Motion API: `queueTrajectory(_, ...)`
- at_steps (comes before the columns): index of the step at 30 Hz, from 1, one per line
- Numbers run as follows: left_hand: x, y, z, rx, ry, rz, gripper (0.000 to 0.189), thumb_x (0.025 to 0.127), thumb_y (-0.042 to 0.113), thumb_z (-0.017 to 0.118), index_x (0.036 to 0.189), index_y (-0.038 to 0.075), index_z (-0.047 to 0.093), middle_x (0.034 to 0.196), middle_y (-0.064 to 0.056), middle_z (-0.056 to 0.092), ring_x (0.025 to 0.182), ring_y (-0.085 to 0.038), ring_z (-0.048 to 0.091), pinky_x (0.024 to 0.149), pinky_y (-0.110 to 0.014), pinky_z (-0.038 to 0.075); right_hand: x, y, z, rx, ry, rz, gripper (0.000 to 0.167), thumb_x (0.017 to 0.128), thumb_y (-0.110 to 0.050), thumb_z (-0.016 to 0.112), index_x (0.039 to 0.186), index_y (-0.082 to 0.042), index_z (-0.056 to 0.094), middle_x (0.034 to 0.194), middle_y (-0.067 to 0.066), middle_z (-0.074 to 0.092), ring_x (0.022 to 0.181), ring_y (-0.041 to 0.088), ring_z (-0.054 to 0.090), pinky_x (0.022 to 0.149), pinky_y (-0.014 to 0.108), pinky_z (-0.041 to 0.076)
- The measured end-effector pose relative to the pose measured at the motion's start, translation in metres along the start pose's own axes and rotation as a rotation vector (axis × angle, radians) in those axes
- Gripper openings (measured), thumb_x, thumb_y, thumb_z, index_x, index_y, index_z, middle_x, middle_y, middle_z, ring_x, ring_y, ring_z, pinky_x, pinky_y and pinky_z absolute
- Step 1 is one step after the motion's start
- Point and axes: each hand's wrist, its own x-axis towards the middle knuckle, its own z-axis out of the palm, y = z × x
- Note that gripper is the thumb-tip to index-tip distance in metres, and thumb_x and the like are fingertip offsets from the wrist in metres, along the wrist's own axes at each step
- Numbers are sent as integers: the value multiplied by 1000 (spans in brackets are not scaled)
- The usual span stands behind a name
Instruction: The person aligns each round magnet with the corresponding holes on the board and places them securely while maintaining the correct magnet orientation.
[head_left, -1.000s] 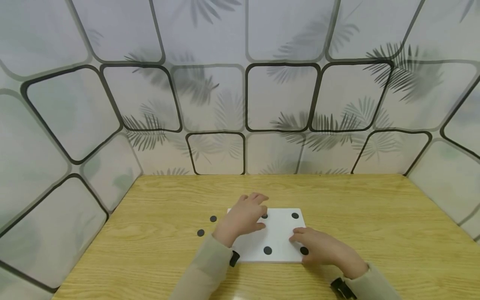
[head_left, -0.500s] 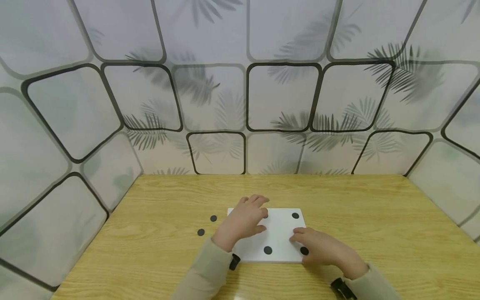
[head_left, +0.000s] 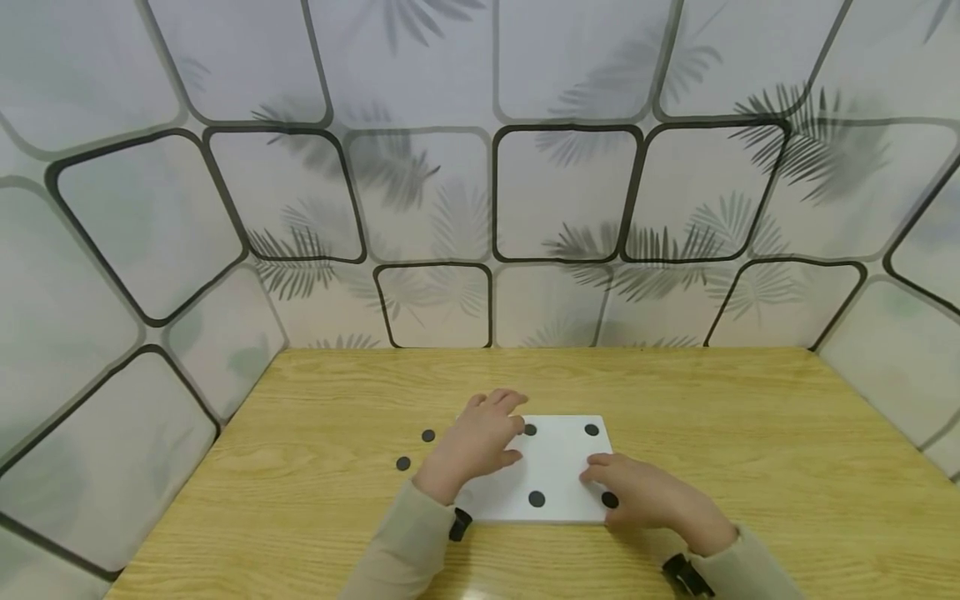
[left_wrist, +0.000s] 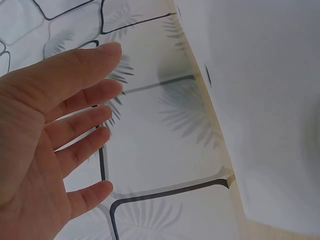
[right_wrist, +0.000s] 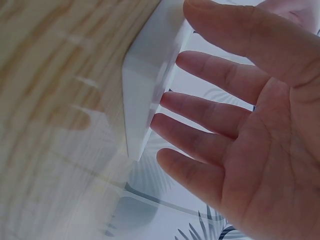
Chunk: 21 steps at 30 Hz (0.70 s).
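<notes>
On the wooden table lies a flat white board (head_left: 555, 467) with black round discs on it. One disc (head_left: 537, 499) sits near its front edge, another disc (head_left: 592, 430) near the back right corner. My left hand (head_left: 480, 437) hovers over the board's left part with nothing in it; in the left wrist view its fingers are spread and gently bent. A disc (head_left: 531, 430) shows just right of its fingertips. My right hand (head_left: 648, 496) rests at the board's right edge, fingers fairly straight, beside the front right disc (head_left: 610, 500). In the right wrist view its fingertips (right_wrist: 167, 97) meet the board's edge.
Two loose black discs lie on the table left of the board, one farther back (head_left: 428, 436) and one closer (head_left: 403, 463). A patterned wall covering (head_left: 420, 200) with leaf prints rises behind the table (head_left: 750, 417) and along both sides.
My left hand has shifted slightly left, uncovering more of the back middle disc. The right hand, the board and the discs stay where they were.
</notes>
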Motion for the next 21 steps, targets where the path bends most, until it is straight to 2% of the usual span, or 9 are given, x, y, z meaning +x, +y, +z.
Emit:
queueTrajectory(12,-13,-11,-1,2,-26,-39,22,75,32,70,88,15,67,128,-4,44,119,-20,36,92,-41,34,-1,0,1,-7,4,7,44,67,-7,71,110,-4,59,124,15,47,115,33,42,93,46,33)
queueTrajectory(21,-27,-26,0,-16,12,-65,20,73,29,72,84,13,66,127,-7,46,117,-24,38,89,-43,35,-1,-1,1,8,10,24,45,67,-6,71,110,-4,60,124,14,47,115,33,41,94,46,33)
